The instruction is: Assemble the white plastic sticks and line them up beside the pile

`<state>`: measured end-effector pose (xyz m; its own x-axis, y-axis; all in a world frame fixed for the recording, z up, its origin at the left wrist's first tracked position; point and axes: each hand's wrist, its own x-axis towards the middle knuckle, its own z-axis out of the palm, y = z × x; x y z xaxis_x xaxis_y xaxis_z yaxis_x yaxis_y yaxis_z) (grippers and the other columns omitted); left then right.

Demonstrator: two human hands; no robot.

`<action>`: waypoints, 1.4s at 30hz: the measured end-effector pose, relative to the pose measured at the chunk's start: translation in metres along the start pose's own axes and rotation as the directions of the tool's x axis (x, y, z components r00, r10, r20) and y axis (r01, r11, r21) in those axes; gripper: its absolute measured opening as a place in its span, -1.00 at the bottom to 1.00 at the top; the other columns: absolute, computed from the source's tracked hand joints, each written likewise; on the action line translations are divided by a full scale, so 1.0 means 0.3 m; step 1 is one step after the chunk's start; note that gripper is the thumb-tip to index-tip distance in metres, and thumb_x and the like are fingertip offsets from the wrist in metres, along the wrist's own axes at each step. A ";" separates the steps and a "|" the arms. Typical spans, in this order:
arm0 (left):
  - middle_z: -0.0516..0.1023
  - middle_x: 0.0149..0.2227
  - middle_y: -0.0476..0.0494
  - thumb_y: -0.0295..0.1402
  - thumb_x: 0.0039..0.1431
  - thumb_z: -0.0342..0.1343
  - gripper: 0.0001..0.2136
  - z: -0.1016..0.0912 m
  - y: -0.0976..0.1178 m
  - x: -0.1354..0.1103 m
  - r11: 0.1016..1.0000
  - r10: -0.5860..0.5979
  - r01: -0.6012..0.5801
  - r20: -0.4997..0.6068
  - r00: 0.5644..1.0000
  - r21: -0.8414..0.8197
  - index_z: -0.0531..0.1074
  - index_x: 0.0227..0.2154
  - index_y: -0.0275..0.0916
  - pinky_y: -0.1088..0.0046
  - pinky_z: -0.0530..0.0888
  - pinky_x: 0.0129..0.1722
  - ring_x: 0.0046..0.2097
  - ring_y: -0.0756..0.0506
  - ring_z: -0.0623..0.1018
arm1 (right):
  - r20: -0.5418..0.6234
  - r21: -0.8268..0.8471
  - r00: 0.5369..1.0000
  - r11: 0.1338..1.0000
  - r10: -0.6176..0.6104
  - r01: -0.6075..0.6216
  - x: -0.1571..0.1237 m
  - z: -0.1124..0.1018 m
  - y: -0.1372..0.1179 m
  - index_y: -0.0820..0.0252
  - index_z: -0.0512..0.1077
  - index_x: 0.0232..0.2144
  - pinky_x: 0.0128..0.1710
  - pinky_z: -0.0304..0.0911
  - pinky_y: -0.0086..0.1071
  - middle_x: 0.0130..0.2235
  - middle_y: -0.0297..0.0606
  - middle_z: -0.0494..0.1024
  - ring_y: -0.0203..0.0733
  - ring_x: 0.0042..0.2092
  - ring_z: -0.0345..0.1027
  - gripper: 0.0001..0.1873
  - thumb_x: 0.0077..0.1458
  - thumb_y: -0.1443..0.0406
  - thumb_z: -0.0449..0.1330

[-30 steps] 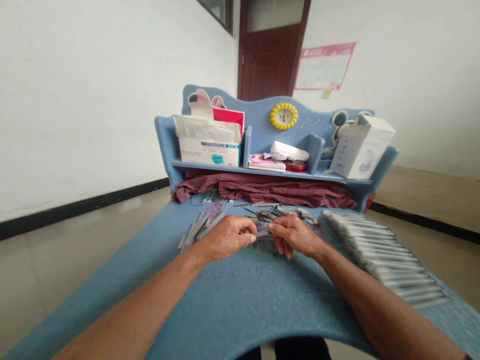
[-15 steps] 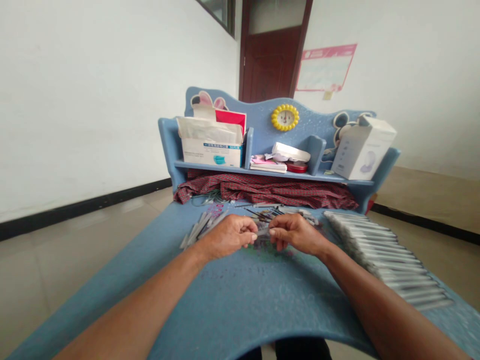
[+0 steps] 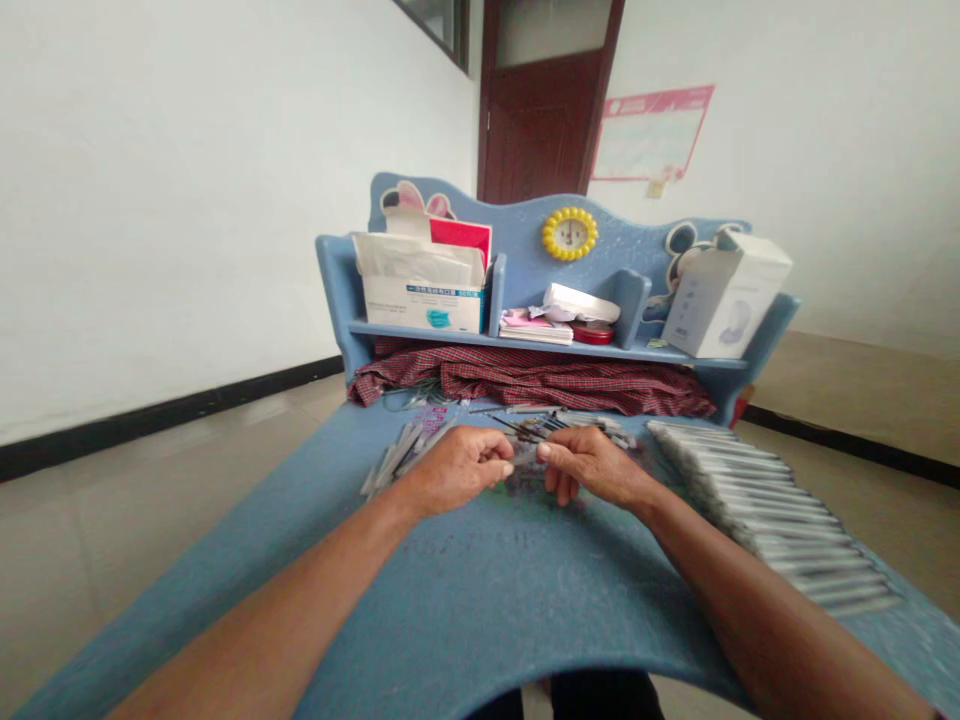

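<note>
My left hand (image 3: 466, 466) is closed in a pinch on one end of a small translucent tube-like piece (image 3: 525, 458). Its other end is between the thumb and forefinger of my right hand (image 3: 592, 464), whose other fingers curl below. The piece lies level above the blue table (image 3: 480, 600) and is too blurred for me to name exactly. Just beyond my left hand is a pile of pale translucent tubes (image 3: 394, 455). Thin dark rods (image 3: 525, 430) lie behind my hands, partly hidden by them.
To the right, many slim grey-white tubes (image 3: 787, 510) lie side by side in a row. A red checked cloth (image 3: 540, 380) is bunched under the blue shelf (image 3: 450, 330). The shelf holds a mask box (image 3: 424, 300), a white box (image 3: 724, 300) and a yellow flower-shaped clock (image 3: 569, 235).
The fingers of my right hand have shifted slightly around the small piece, with the lower ones a little further down. My left hand has hardly moved.
</note>
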<state>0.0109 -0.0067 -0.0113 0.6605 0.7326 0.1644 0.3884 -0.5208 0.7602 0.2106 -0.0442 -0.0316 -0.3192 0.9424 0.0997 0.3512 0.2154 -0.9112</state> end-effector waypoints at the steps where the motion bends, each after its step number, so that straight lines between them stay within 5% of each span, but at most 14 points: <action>1: 0.33 -0.62 0.10 -0.36 -0.04 0.04 -0.90 0.000 0.001 -0.001 1.000 -0.015 0.015 0.011 1.000 -0.020 0.39 -0.48 -0.27 0.59 0.26 -0.52 -0.54 0.06 0.34 | -0.003 -0.030 0.999 0.999 -0.037 0.037 -0.001 -0.005 -0.001 0.26 0.31 -0.49 -0.68 0.14 -0.55 -0.57 -0.33 0.43 -0.37 -0.63 0.31 -0.60 0.05 0.02 0.05; 5: 0.33 -0.62 0.10 -0.36 -0.02 0.03 -0.90 -0.002 0.004 -0.006 0.997 -0.040 0.045 0.086 0.996 -0.060 0.38 -0.47 -0.29 0.60 0.26 -0.55 -0.55 0.07 0.34 | -0.008 -0.125 0.993 0.985 -0.119 0.117 -0.003 -0.013 -0.002 0.27 0.34 -0.52 -0.61 0.17 -0.55 -0.57 -0.35 0.39 -0.38 -0.59 0.31 -0.66 0.06 0.09 0.07; 9: 0.34 -0.61 0.09 -0.41 0.00 0.00 -0.90 -0.003 0.006 -0.007 0.999 0.017 -0.020 0.064 0.998 0.046 0.39 -0.47 -0.29 0.60 0.27 -0.53 -0.54 0.07 0.35 | -0.020 -0.086 0.998 0.994 -0.063 0.061 -0.004 0.003 0.001 0.25 0.30 -0.60 -0.66 0.15 -0.54 -0.62 -0.34 0.40 -0.38 -0.64 0.29 -0.61 0.07 0.07 0.04; 12: 0.41 -0.54 0.04 -0.45 0.03 0.00 -0.90 0.000 0.009 -0.009 0.937 0.201 -0.190 -0.008 0.980 0.294 0.41 -0.46 -0.28 0.55 0.31 -0.43 -0.46 0.03 0.40 | -0.016 0.109 0.997 0.991 0.073 -0.071 -0.003 0.024 -0.005 0.22 0.23 -0.61 -0.78 0.05 -0.54 -0.69 -0.34 0.41 -0.36 -0.74 0.22 -0.60 0.07 0.05 0.01; 17: 0.47 -0.41 -0.12 -0.46 0.12 -0.05 -0.86 0.013 -0.001 -0.007 0.739 0.476 -0.379 -0.033 0.879 0.557 0.41 -0.41 -0.30 0.43 0.34 -0.25 -0.29 -0.07 0.44 | 0.007 0.336 0.978 0.920 0.210 -0.200 0.002 0.042 -0.016 0.20 0.20 -0.63 -0.85 -0.03 -0.53 -0.75 -0.33 0.40 -0.33 -0.81 0.15 -0.61 0.06 0.06 -0.03; 22: 0.49 -0.36 -0.07 -0.40 0.13 -0.03 -0.86 -0.007 -0.004 -0.003 0.786 0.377 -0.317 -0.006 0.926 0.530 0.41 -0.30 -0.25 0.49 0.34 -0.29 -0.31 -0.03 0.46 | -0.075 0.102 0.993 0.991 0.089 -0.081 0.004 0.044 -0.009 0.21 0.22 -0.61 -0.80 -0.01 -0.56 -0.71 -0.38 0.38 -0.38 -0.77 0.18 -0.61 0.08 0.06 -0.01; 28: 0.40 -0.54 0.02 -0.37 0.17 -0.11 -0.76 -0.039 0.012 -0.006 0.841 0.168 -0.251 0.209 0.963 0.479 0.41 -0.51 -0.29 0.57 0.26 -0.45 -0.47 0.03 0.39 | -0.107 -0.143 0.990 0.987 -0.093 0.077 -0.003 0.046 0.005 0.22 0.23 -0.63 -0.72 0.06 -0.57 -0.66 -0.39 0.35 -0.43 -0.70 0.21 -0.59 0.11 0.08 -0.02; 32: 0.42 -0.50 -0.01 -0.40 0.15 -0.08 -0.81 -0.026 0.010 -0.005 0.813 0.265 -0.295 0.132 0.955 0.502 0.42 -0.45 -0.30 0.55 0.28 -0.40 -0.42 0.02 0.41 | -0.127 -0.026 0.992 1.000 -0.015 0.012 -0.004 0.050 -0.006 0.21 0.23 -0.63 -0.76 0.02 -0.56 -0.70 -0.38 0.36 -0.40 -0.73 0.20 -0.60 0.10 0.08 -0.02; 37: 0.43 -0.47 -0.09 -0.46 0.15 -0.07 -0.84 0.020 -0.002 -0.011 0.624 0.482 -0.373 0.038 0.876 0.687 0.38 -0.47 -0.30 0.46 0.32 -0.34 -0.36 -0.06 0.41 | -0.075 0.299 0.964 0.928 0.255 -0.223 -0.001 0.063 -0.036 0.19 0.19 -0.66 -0.86 -0.07 -0.53 -0.78 -0.36 0.35 -0.35 -0.83 0.10 -0.62 0.11 0.14 -0.08; 40: 0.43 -0.45 -0.13 -0.47 0.15 -0.06 -0.85 0.040 -0.008 -0.013 0.567 0.487 -0.340 0.028 0.873 0.751 0.37 -0.47 -0.30 0.42 0.34 -0.33 -0.34 -0.09 0.42 | -0.043 0.381 0.939 0.875 0.341 -0.300 0.001 0.066 -0.045 0.20 0.18 -0.66 -0.87 -0.09 -0.52 -0.80 -0.33 0.34 -0.33 -0.84 0.08 -0.64 0.11 0.19 -0.10; 42: 0.45 -0.42 -0.14 -0.45 0.14 -0.04 -0.88 0.040 -0.005 -0.012 0.604 0.438 -0.305 0.012 0.899 0.737 0.38 -0.44 -0.30 0.42 0.35 -0.30 -0.32 -0.09 0.43 | -0.055 0.371 0.941 0.882 0.334 -0.291 0.003 0.065 -0.044 0.20 0.18 -0.66 -0.87 -0.09 -0.53 -0.80 -0.33 0.34 -0.34 -0.84 0.09 -0.64 0.11 0.19 -0.09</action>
<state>0.0158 -0.0138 -0.0206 0.7719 0.4247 0.4732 0.5067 -0.8604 -0.0543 0.1886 -0.0513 -0.0274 -0.1351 0.9727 -0.1888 0.0760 -0.1798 -0.9808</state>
